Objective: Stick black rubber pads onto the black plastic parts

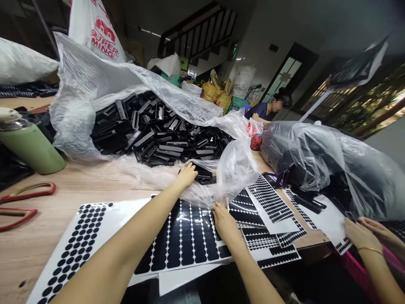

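**Black plastic parts (164,139) spill from the bag, your left hand is on one**

Your left hand (186,175) is stretched out to the mouth of the clear bag (82,97). Its fingers are bent down together over one loose part (204,174), touching it. Whether they actually clamp it, you cannot tell from here. That part is a flat bar and lies with its long axis running left to right, its far end angled slightly away from you.

Your right hand (225,223) is nearer you, palm down on the big dot sheet (186,240). The fingers are loosely spread and gripping nothing, with the fingertips at the bag's crumpled edge.

The count: one heap of parts, far too many to number, pointing every which way inside the bag on the wooden table (79,181). There are two bulging clear bags, the second bag (316,152) off to the right. Sheets of black dots overlap several deep, with one round-dot sheet (76,240) to the left.

At the far left are one green bottle (34,147) and one pair of red scissors (22,202). At the right edge a co-worker's hands (360,234) rest on another sheet.
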The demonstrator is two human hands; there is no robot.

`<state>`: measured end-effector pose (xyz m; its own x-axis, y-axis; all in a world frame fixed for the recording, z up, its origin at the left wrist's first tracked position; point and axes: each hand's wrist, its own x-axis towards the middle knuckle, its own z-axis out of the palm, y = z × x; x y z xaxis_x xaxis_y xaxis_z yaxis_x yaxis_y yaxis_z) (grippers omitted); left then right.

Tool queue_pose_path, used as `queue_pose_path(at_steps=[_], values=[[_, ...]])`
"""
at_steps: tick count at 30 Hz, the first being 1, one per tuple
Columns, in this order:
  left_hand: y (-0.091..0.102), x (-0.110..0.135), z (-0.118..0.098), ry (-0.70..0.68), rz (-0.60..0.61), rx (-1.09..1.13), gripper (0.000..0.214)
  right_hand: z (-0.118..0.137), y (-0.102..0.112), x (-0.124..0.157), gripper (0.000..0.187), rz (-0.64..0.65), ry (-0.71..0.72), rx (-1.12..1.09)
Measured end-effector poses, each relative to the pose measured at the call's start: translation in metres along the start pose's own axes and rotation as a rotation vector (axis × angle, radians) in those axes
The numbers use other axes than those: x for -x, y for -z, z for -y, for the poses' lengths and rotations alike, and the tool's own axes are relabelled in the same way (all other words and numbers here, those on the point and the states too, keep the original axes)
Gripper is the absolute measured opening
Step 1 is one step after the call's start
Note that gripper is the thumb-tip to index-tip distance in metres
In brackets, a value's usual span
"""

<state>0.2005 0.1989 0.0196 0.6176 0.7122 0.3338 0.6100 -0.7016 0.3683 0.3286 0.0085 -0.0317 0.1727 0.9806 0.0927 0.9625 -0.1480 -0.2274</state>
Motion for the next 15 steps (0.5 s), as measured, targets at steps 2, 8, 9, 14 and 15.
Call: queue_pose_path(at_steps=[2,8,9,14,15], values=[[0.002,0.000,-0.001,0.024,-0.023,0.022,0.015,-0.004,0.004,-0.003,0.033,0.015,0.014,-0.011],[0.093,0.087,0.026,0.275,-0.291,0.111,0.028,0.041,0.017,0.013,0.030,-0.261,0.073,-0.175],[0.113,0.115,0.035,0.390,-0.386,0.233,0.029,0.065,0.018,0.017,0.030,-0.274,0.099,-0.252],[0.178,0.259,0.074,0.966,-0.633,0.746,0.019,0.206,0.012,0.031,0.022,0.204,0.373,-0.475],[0.182,0.282,0.077,1.028,-0.645,0.819,0.015,0.227,0.008,0.033,0.021,0.343,0.407,-0.450]])
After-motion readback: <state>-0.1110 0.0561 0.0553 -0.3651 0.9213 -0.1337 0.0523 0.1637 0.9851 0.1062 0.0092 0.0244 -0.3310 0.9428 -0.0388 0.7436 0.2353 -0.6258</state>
